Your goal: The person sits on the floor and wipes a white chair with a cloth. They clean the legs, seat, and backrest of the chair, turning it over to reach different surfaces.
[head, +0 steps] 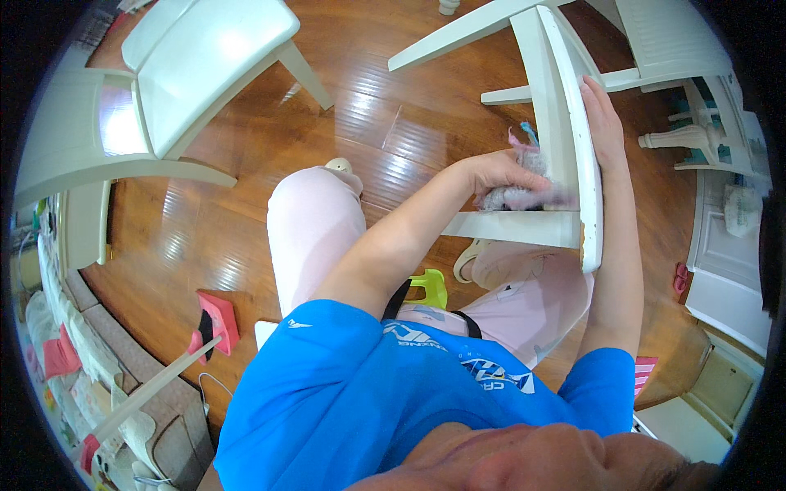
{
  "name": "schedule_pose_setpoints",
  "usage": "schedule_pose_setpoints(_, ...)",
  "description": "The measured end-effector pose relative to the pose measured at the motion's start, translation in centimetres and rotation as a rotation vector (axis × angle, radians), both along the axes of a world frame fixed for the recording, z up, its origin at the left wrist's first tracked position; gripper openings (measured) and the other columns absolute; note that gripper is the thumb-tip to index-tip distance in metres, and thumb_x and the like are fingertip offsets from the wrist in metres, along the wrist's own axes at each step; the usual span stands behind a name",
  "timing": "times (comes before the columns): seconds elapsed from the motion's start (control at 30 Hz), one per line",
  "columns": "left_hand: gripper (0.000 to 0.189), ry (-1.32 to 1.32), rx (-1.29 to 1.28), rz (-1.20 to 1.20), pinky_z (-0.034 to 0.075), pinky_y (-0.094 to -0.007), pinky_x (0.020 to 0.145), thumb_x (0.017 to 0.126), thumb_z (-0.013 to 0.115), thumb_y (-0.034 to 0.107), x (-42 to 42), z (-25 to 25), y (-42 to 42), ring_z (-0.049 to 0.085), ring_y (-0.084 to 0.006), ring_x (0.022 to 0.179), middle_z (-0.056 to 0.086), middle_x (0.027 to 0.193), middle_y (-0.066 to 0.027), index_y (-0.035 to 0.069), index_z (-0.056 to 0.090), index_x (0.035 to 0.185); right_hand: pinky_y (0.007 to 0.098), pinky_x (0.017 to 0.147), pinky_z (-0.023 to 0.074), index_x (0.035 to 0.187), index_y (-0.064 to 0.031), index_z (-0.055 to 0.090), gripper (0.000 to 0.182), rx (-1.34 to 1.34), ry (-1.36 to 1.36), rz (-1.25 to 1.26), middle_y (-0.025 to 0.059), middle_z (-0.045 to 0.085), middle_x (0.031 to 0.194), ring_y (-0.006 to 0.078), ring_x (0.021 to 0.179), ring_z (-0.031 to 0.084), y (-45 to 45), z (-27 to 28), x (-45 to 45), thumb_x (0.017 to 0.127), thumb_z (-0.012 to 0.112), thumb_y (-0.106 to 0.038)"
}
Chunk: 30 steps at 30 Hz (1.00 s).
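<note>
A white wooden chair is tipped over in front of me, its seat panel standing on edge and its legs pointing left. Paint is chipped along the seat's rim. My left hand presses a crumpled grey and pink cloth against the inside of the seat frame, by a white rail. The cloth's right end is blurred. Pink and blue strands stick out above it. On the panel's outer side, my right hand holds the chair, palm against the surface and fingertips near the edge.
Another white chair stands upper left on the glossy wood floor. Lower left are a red dustpan and a long pale handle, near a covered sofa. A lime-green plastic object is between my legs. White furniture lines the right.
</note>
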<state>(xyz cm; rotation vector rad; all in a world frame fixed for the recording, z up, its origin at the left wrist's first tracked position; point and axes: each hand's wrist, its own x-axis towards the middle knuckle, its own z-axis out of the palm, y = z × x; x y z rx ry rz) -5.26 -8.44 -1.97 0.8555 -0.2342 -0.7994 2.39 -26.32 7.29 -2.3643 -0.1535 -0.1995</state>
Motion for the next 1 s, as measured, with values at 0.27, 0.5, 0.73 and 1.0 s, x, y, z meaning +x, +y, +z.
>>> schedule_pose_setpoints(0.27,0.037,-0.195,0.365,0.439,0.051,-0.0299,0.08,0.075,0.071,0.0,-0.6,1.5,3.6,0.062,-0.0147,0.093,0.064,0.103,-0.0065,0.003,0.057,0.11,0.0373,0.104,0.0347,0.131,-0.0038,0.051,0.062,-0.11,-0.108,0.075,0.0225,0.052,0.131,0.0342,0.124,0.047,-2.2,-1.3,1.6,0.091,0.045,-0.051)
schedule_pose_setpoints(0.5,0.031,-0.523,0.203,1.204,0.048,-0.0364,0.084,0.076,0.067,0.001,0.0,4.8,-1.6,0.06,-0.0238,0.096,0.059,0.101,-0.0116,0.002,0.054,0.104,0.0382,0.103,0.0356,0.13,-0.0013,0.052,0.064,-0.034,-0.107,0.054,0.0236,0.054,0.129,0.0371,0.123,0.048,0.2,-0.8,0.4,0.089,0.048,-0.051)
schedule_pose_setpoints(0.73,0.054,-1.008,0.494,1.043,0.045,-0.0388,0.089,0.068,0.07,0.007,-4.3,3.7,-2.8,0.055,-0.0337,0.099,0.058,0.107,-0.0162,0.002,0.052,0.119,0.0332,0.103,0.0352,0.131,-0.0028,0.051,0.058,-0.061,-0.037,0.035,0.0186,0.053,0.132,0.0284,0.124,0.048,0.3,-0.8,1.0,0.092,0.047,-0.046)
schedule_pose_setpoints(1.0,0.03,-0.976,0.521,0.593,0.049,-0.0359,0.079,0.07,0.068,0.007,-8.2,6.2,1.8,0.059,-0.0331,0.089,0.063,0.094,-0.0156,0.006,0.066,0.1,0.0366,0.101,0.0373,0.132,-0.009,0.051,0.061,-0.05,-0.06,0.001,0.0193,0.055,0.129,0.0328,0.121,0.051,-0.6,-1.6,1.6,0.09,0.046,-0.052)
